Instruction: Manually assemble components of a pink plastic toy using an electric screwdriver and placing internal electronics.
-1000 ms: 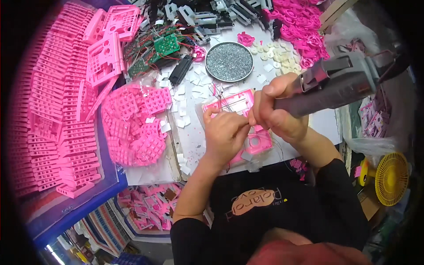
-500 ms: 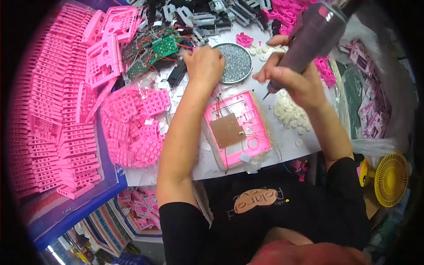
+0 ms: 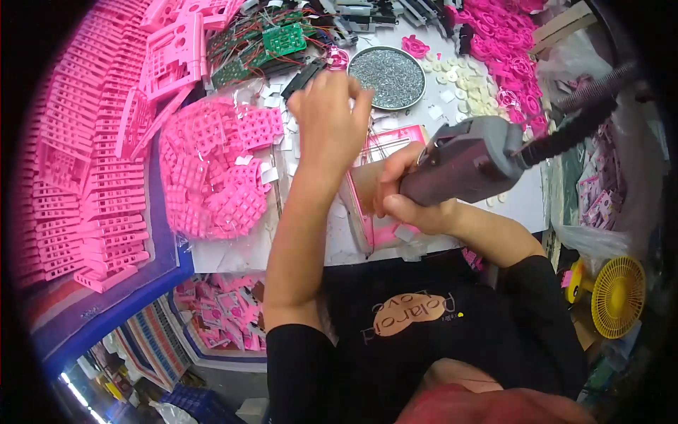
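My right hand [image 3: 417, 194] is wrapped round a dark grey electric screwdriver [image 3: 462, 164] with a cable running from its end. The tool lies tilted over a pink plastic housing [image 3: 385, 237], and its tip is hidden. A brown circuit board [image 3: 367, 185] with thin wires sits in the housing, partly covered by my right hand. My left hand [image 3: 330, 124] is raised above the housing's far left corner, fingers curled; whatever they hold is too small to make out. Just beyond it stands a round tin [image 3: 387, 78] full of small metal screws.
Stacked pink housings [image 3: 113, 191] fill the left side, beside a clear bag of pink button pads [image 3: 212, 169]. Green circuit boards [image 3: 284, 40] with wires lie at the back. White discs [image 3: 462, 81] and magenta parts [image 3: 498, 42] lie back right; a yellow fan [image 3: 618, 297] stands lower right.
My left hand has come away from the tin's edge toward me. My right hand has brought the screwdriver down and left over the pink housing, tilting it flatter. The view has shifted slightly.
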Demonstrator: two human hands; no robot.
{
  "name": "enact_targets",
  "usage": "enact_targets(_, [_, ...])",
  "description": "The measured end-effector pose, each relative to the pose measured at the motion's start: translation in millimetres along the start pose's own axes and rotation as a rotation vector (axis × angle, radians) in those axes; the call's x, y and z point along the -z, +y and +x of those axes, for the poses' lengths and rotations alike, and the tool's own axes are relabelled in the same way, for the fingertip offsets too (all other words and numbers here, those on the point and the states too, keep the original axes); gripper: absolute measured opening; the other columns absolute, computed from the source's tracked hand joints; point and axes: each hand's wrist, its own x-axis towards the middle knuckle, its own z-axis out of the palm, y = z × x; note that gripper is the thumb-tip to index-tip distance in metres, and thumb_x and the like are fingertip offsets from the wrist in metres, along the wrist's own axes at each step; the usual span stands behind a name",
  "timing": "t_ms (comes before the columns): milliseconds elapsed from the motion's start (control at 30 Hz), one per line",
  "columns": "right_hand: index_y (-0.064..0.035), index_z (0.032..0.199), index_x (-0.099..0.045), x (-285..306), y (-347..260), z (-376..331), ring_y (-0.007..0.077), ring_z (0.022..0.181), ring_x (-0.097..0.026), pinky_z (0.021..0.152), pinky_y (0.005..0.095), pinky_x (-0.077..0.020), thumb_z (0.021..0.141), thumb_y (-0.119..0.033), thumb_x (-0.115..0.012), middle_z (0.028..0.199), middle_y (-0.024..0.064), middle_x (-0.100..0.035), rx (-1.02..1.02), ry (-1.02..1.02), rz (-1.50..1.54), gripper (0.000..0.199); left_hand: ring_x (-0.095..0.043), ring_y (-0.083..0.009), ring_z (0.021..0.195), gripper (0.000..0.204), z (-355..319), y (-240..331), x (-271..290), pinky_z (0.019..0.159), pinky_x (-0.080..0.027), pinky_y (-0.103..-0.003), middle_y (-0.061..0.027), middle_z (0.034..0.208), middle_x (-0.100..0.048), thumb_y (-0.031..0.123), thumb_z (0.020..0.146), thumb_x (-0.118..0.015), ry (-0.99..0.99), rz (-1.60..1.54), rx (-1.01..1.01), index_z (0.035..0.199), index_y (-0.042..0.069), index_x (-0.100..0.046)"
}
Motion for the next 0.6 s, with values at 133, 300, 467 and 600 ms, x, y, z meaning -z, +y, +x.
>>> enact_targets(133, [-0.0071,0.109,-0.047,-2.4,-1.7,1.9,0.0167,0.072,-0.061,0.068,0.0335,-0.0519,0.093,-0.009,-0.068,0.081,0.0084,-0.062,-0.034,-0.052,-0.059,0.027,-0.064,-0.0217,0.079,0.012,-53.5,19.1,45.3,0.079,-0.043,-0.039,-0.0073,0.080,-0.068,0.012,0.078,-0.079,-0.064,-0.138,0.133,0.078,0.007,-0.068])
enact_targets(300, [-0.0034,0.084,-0.056,4.0,-11.4,7.4,0.0164,0.068,-0.061,0.064,0.0312,-0.0494,0.088,-0.009,-0.070,0.074,0.0080,-0.064,-0.212,-0.281,-0.279,0.016,-0.063,-0.0189,0.086,0.009,-116.3,25.7,61.4,0.083,-0.034,-0.040,0.0007,0.089,-0.070,0.014,0.078,-0.078,-0.133,-0.106,0.127,0.086,0.013,-0.074])
enact_targets(467, [-0.0086,0.107,-0.050,-5.2,-4.6,14.3,0.0168,0.060,-0.057,0.061,0.0339,-0.0510,0.092,-0.019,-0.071,0.069,0.0052,-0.057,-0.025,-0.058,0.042,0.028,-0.062,-0.0182,0.086,0.009,-142.9,37.4,52.8,0.085,-0.033,-0.040,0.0018,0.086,-0.069,0.016,0.078,-0.079,-0.149,-0.072,0.132,0.085,0.014,-0.073])
enact_targets(600, [-0.0073,0.116,-0.044,-5.4,-18.8,20.2,0.0123,0.061,-0.052,0.060,0.0333,-0.0497,0.094,-0.016,-0.069,0.070,0.0030,-0.053,0.085,-0.061,0.251,0.034,-0.061,-0.0178,0.085,0.010,-144.6,46.2,47.8,0.084,-0.032,-0.039,0.0023,0.083,-0.067,0.015,0.078,-0.079,-0.153,-0.154,0.212,0.084,0.013,-0.071])
